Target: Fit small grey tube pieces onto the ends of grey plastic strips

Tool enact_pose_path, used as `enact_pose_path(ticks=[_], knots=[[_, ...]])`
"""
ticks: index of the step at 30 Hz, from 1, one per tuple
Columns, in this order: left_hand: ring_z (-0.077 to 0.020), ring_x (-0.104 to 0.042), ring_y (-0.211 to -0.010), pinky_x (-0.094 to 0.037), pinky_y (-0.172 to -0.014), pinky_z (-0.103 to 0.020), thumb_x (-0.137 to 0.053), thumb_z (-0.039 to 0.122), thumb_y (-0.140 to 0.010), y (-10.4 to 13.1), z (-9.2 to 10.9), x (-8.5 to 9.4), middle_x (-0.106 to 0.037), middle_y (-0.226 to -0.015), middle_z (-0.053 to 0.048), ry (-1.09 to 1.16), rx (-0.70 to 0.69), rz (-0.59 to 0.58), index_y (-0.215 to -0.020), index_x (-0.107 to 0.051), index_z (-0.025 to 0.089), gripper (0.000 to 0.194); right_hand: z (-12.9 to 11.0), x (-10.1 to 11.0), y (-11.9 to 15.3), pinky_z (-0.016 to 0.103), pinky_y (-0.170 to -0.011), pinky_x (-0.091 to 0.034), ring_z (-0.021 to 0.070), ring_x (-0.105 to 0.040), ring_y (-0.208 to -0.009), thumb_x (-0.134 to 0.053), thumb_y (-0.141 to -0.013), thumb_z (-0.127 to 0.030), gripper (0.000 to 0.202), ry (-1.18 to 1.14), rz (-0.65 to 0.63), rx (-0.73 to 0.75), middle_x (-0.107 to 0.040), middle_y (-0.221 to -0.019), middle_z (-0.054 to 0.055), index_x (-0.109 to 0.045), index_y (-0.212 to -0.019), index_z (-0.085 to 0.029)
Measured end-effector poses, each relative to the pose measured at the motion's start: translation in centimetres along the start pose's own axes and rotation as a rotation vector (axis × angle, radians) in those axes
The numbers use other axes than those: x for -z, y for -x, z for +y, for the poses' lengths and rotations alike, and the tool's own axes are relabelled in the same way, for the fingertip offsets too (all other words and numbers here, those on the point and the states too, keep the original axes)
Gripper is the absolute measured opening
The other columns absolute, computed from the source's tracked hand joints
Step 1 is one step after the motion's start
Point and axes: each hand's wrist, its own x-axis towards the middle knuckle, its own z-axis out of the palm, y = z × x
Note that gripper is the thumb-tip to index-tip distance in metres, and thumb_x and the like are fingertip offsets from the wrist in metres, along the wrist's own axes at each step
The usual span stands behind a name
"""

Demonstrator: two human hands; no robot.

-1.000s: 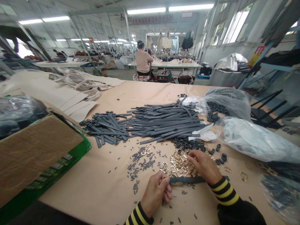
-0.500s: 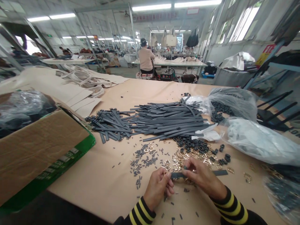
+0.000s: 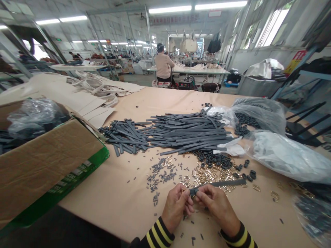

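Note:
My left hand [image 3: 178,206] and my right hand [image 3: 216,206] meet near the table's front edge and pinch the left end of one dark grey strap [image 3: 222,183], which runs out to the right over the table. A small gold buckle seems to sit at the pinched end, mostly hidden by my fingers. Just beyond my hands lie loose gold buckles [image 3: 207,174], small grey pins [image 3: 161,174] and dark rings [image 3: 216,160]. A big pile of grey straps [image 3: 178,134] lies further back.
A cardboard box [image 3: 46,162] with bagged goods stands at the left. Plastic bags [image 3: 287,155] with parts lie at the right. Beige cut sheets [image 3: 77,100] lie at the back left. A person [image 3: 163,65] sits at a far table, back turned.
My right hand slid left along the strap until it met my left hand at the strap's end. The strap's free end now points right and slightly away.

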Motion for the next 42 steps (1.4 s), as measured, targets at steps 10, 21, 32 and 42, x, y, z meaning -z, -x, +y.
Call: enact_pose_path(ticks=[10,21,32,42], knots=[[-0.0056,-0.049,-0.034,-0.036,-0.033,-0.014,-0.051,0.042,-0.076,-0.1,-0.2,0.1,-0.055,-0.05,0.004,0.08,0.008,0.031,-0.071,-0.043,0.015,0.028,0.0,-0.7,-0.1,0.032,-0.056,-0.055,0.0199,-0.064,-0.06,-0.068,-0.056,-0.052,0.043,-0.257,0.085,-0.085,-0.066,-0.061,0.002,-0.059,-0.077,-0.016],[-0.006,-0.047,-0.033,-0.035,-0.032,-0.014,-0.052,0.043,-0.074,0.2,0.1,-0.5,-0.054,-0.047,0.004,0.017,-0.039,0.089,-0.069,-0.043,0.015,0.03,0.2,-1.5,0.0,0.032,-0.055,-0.054,0.0194,-0.063,-0.058,-0.069,-0.055,-0.051,0.04,-0.269,0.089,-0.069,-0.065,-0.06,0.002,-0.058,-0.073,-0.017],[-0.005,-0.045,-0.031,-0.031,-0.031,-0.014,-0.052,0.042,-0.075,0.5,-0.1,-0.5,-0.051,-0.045,0.005,-0.03,-0.057,0.061,-0.068,-0.043,0.016,0.028,0.9,-2.3,0.1,0.031,-0.058,-0.051,0.0186,-0.061,-0.06,-0.065,-0.064,-0.047,0.031,-0.143,0.115,0.043,-0.063,-0.062,0.001,-0.057,-0.073,-0.018],[-0.005,-0.043,-0.031,-0.033,-0.033,-0.015,-0.048,0.042,-0.078,0.6,-0.4,-0.5,-0.052,-0.045,0.004,-0.073,-0.049,0.111,-0.065,-0.045,0.015,0.03,0.7,-0.4,0.0,0.028,-0.06,-0.049,0.0168,-0.06,-0.064,-0.061,-0.069,-0.041,0.026,-0.104,-0.087,0.037,-0.065,-0.07,0.002,-0.062,-0.079,-0.017]])
